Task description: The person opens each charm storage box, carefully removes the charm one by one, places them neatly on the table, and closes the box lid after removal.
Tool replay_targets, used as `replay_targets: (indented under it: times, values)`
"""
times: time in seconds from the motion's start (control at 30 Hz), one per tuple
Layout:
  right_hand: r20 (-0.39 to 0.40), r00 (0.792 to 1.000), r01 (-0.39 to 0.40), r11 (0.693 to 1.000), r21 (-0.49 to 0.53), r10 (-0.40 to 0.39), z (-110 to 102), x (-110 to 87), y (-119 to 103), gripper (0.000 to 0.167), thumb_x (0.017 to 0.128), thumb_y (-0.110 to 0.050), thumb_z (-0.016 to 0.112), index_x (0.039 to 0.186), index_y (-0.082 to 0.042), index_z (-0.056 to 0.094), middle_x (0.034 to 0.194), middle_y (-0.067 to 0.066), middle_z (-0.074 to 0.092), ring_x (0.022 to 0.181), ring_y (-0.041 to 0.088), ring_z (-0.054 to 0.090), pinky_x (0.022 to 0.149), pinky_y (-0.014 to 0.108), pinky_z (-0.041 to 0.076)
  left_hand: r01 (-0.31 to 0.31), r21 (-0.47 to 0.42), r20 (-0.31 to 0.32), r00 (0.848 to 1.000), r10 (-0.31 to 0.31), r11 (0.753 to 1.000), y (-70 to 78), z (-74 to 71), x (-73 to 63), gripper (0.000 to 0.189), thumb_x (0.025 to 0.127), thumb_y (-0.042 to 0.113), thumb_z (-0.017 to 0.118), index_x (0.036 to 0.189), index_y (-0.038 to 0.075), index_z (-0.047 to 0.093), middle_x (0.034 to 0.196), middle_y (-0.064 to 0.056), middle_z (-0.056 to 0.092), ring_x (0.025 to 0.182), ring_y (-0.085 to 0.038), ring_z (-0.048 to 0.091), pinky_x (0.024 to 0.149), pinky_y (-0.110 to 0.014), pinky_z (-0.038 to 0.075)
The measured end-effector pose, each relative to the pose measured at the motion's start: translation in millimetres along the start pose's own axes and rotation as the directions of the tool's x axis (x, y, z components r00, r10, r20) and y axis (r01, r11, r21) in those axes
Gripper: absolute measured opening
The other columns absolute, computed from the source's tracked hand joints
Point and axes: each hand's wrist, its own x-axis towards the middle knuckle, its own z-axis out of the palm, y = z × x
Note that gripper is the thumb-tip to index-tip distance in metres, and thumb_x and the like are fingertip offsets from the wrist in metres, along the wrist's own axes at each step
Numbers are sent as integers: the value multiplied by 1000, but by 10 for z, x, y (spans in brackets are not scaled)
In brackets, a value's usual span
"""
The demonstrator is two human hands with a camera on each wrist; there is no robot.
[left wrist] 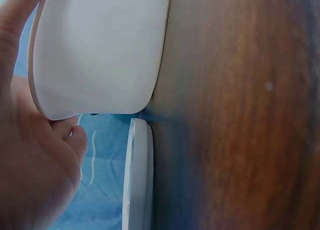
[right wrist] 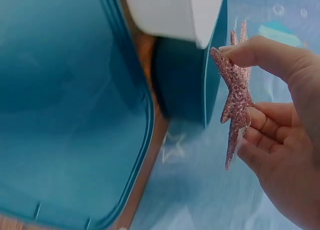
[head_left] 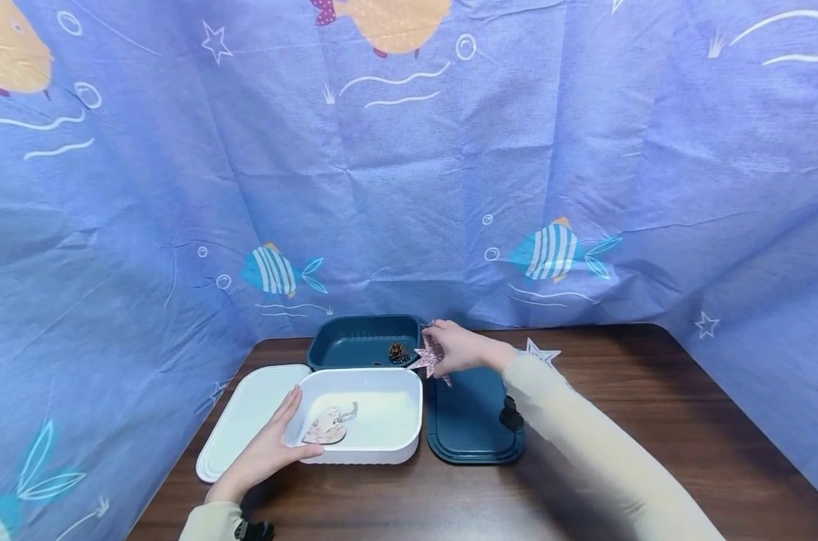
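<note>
My right hand (head_left: 459,347) pinches a pink glittery star ornament (right wrist: 235,87) between thumb and fingertips, its points sticking out past them. It is over the right end of the dark teal box (head_left: 355,353), above the far end of the teal lid (head_left: 473,421). My left hand (head_left: 267,447) grips the near left corner of the white box (head_left: 382,452), thumb along the front and fingers up the left side. Inside the white box lies a flat pale, patterned heart-shaped ornament (head_left: 324,428) with a string. A brown pine cone (head_left: 398,351) sits in the teal box.
The white lid (head_left: 246,413) lies on the brown table (head_left: 652,421) left of the white box. A white star outline piece (head_left: 543,352) shows behind my right forearm. A blue fish-print cloth (head_left: 409,188) hangs behind the table and along its sides.
</note>
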Motion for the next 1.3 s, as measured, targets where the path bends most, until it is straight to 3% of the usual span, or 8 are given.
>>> replay_targets:
  times: [0.1, 0.3, 0.5, 0.7, 1.0, 1.3]
  values:
    - [-28, 999, -21, 1000, -6, 21, -79, -138, 120, 78, 79, -24, 80, 144, 5, 47, 121, 12, 54, 109, 26, 49, 89, 41, 46, -3, 6, 3, 1000, 3, 1000, 6, -6, 2, 121, 78, 50, 84, 161, 1, 10, 167, -22, 6, 152, -43, 5, 118, -64, 12]
    - [-57, 992, -109, 993, 36, 111, -213, -419, 362, 84, 79, -24, 82, 147, 6, 44, 133, 19, 52, 124, 34, 48, 100, 47, 46, -2, 6, 2, 1000, 2, 1000, 15, 2, -1, 122, 77, 49, 85, 160, 0, 11, 167, -23, 6, 152, -44, 6, 117, -65, 13]
    - [-87, 983, -160, 986, 38, 163, -290, -698, 612, 84, 78, -25, 82, 145, 10, 44, 108, 8, 54, 100, 26, 51, 87, 43, 46, 5, 7, -1, 1000, -5, 1000, 14, 19, -7, 121, 78, 49, 84, 160, 0, 11, 167, -22, 6, 152, -43, 6, 117, -65, 13]
    - [-145, 970, -193, 981, 24, 194, -320, -988, 843, 85, 74, -25, 85, 140, 13, 48, 106, 11, 55, 96, 26, 53, 85, 43, 48, -5, 15, -11, 1000, 6, 1000, 24, 15, -15, 120, 78, 48, 84, 160, -1, 12, 166, -24, 7, 151, -45, 6, 116, -66, 14]
    - [-199, 954, -225, 974, 18, 224, -289, -1338, 1033, 82, 70, -21, 84, 135, 17, 50, 103, 13, 56, 95, 28, 54, 86, 45, 48, -16, 6, -6, 1000, 16, 1000, 22, -6, -23, 119, 79, 48, 84, 160, -1, 12, 166, -24, 6, 151, -46, 6, 116, -67, 14]
    - [-209, 944, -250, 967, 40, 253, -107, -1553, 1083, 81, 67, -21, 86, 131, 17, 53, 107, 16, 59, 101, 33, 55, 91, 49, 48, -26, 4, -12, 1000, 26, 1000, 18, 9, -10, 118, 79, 45, 85, 160, -2, 13, 166, -26, 7, 151, -47, 6, 116, -67, 14]
